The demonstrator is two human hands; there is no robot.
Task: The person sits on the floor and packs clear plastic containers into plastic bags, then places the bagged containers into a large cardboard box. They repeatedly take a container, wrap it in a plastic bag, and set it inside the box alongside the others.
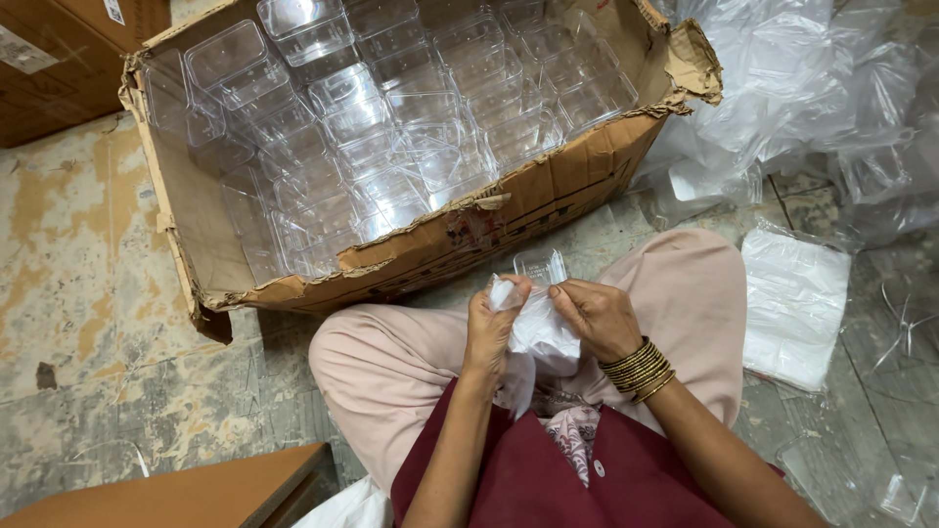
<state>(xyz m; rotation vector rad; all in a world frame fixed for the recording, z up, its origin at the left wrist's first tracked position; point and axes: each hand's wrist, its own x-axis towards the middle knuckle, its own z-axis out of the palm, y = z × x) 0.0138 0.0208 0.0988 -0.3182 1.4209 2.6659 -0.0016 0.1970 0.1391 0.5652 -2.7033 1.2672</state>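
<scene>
Both hands, left hand and right hand, pinch a thin white bag around a clear plastic container at lower centre; keeping the bag's mouth spread would likely ease sliding.

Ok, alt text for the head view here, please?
A seated person's left hand and right hand work a thin white plastic bag around a clear plastic container. Ahead sits a torn cardboard box filled with clear containers.
</scene>
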